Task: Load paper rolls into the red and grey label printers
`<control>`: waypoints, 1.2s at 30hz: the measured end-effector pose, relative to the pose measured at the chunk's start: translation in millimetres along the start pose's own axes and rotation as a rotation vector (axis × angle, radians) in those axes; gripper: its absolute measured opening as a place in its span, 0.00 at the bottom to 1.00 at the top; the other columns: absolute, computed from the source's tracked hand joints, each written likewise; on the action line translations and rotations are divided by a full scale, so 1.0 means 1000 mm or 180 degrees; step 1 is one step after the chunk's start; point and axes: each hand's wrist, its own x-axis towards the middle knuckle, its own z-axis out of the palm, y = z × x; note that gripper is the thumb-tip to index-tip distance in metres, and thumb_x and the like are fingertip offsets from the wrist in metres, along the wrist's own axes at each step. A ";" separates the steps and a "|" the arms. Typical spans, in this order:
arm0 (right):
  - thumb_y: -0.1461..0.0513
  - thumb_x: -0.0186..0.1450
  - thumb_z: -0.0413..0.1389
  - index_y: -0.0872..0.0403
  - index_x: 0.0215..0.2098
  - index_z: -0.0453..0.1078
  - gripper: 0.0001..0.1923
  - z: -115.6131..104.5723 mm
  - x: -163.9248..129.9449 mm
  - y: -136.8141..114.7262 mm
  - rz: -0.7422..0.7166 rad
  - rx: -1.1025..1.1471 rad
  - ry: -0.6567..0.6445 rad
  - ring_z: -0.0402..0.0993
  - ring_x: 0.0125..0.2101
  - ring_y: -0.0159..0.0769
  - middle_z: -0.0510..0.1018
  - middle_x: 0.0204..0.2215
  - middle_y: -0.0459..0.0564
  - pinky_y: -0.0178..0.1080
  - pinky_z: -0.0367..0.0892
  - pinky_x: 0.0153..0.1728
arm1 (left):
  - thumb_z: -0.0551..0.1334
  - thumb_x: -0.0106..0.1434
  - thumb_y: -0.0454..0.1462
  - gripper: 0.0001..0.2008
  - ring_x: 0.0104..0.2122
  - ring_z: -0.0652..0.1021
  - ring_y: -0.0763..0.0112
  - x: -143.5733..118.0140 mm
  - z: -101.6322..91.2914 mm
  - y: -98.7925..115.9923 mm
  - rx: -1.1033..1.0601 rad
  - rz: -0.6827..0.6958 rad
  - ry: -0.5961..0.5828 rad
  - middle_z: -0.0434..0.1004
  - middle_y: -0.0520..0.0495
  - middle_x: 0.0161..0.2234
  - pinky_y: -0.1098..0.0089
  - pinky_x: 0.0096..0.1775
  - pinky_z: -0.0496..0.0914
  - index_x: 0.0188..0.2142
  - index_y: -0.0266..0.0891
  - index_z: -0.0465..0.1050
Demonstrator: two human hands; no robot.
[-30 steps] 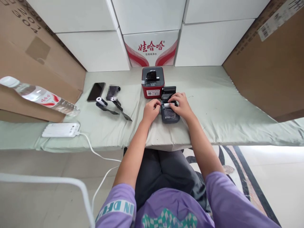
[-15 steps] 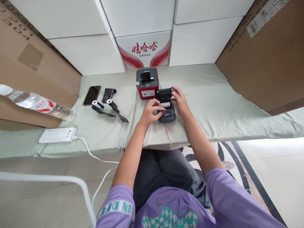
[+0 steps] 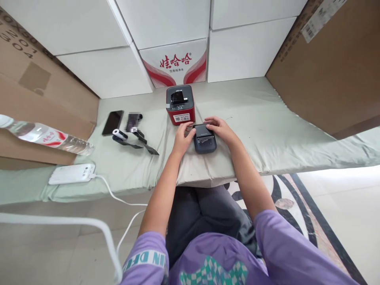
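Observation:
A small dark grey label printer [image 3: 205, 146] lies flat on the cloth-covered surface in front of me, its lid down. A crumpled strip of paper or film [image 3: 204, 139] sticks out at the slot below the lid. My left hand [image 3: 183, 139] is curled at the printer's upper left corner, thumb and fingertips against its edge. On the other side, my right hand [image 3: 222, 130] has its thumb on the lid and its fingers around the back right corner. The paper roll inside is hidden by the lid.
Behind the printer stands a red and black boxy device [image 3: 181, 105]. To the left lie a phone [image 3: 113, 122], paper rolls with dark strips [image 3: 120, 134], a power bank [image 3: 71, 174] with a white cable and a water bottle [image 3: 49, 135]. Cardboard cartons [image 3: 326, 79] flank the surface.
The label printer's lid stood raised with a pale roll visible inside; now it is down. My left hand has drawn back from inside to the left edge, and my right hand has moved onto the lid.

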 end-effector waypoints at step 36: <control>0.50 0.52 0.71 0.59 0.75 0.45 0.62 0.080 -0.099 0.009 0.0009 -0.1533 0.1349 0.55 0.72 0.62 0.58 0.71 0.72 0.60 0.57 0.70 | 0.58 0.70 0.52 0.27 0.65 0.72 0.56 0.006 0.003 -0.018 -0.0590 -0.0242 -0.0600 0.74 0.41 0.64 0.56 0.68 0.61 0.62 0.41 0.73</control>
